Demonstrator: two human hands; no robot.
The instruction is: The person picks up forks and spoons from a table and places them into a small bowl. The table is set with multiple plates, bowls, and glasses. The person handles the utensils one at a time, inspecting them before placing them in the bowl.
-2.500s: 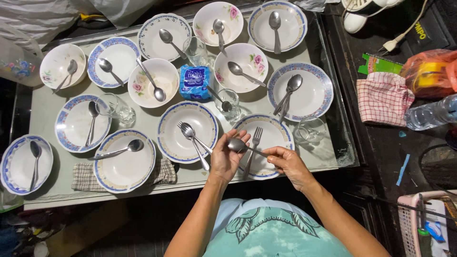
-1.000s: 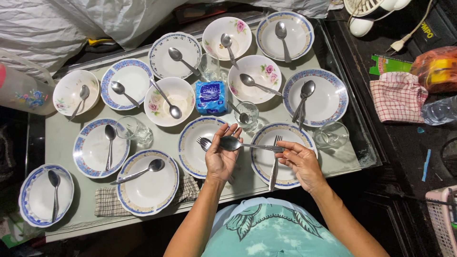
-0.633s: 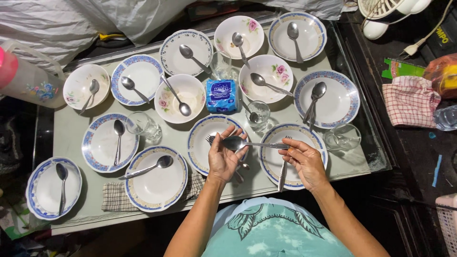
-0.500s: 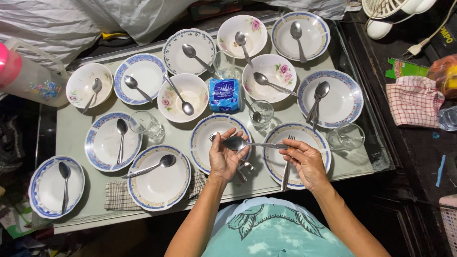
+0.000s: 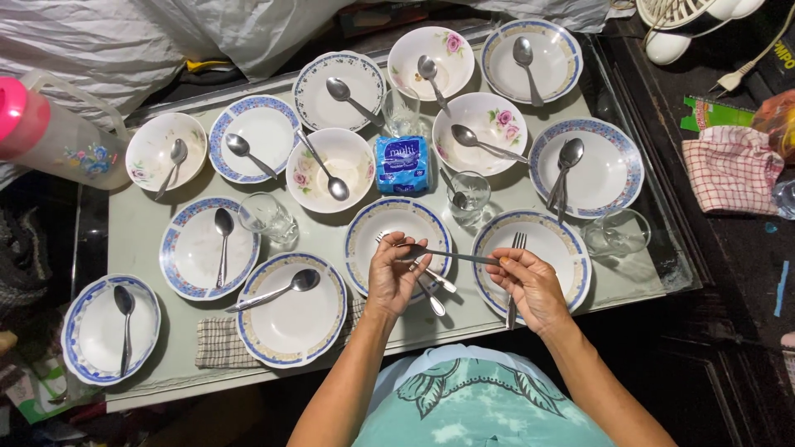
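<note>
Holding spoon [image 5: 447, 255] level between left hand [image 5: 396, 277] and right hand [image 5: 530, 281], fingers pinched on each end | step: mid-placement | next: lower steadily onto plate [image 5: 364, 240] (other cutlery already there).

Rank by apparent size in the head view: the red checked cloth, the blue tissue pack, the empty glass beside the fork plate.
1. Red checked cloth
2. Blue tissue pack
3. Empty glass, nearly matching the pack, so unsure.

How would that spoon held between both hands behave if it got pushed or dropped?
The spoon looks like thin polished metal, so probably stiff and fairly light. Its smooth shine suggests it could slip from the left hand or right hand. Dropped, it would likely clatter on the plate, not break.
</note>
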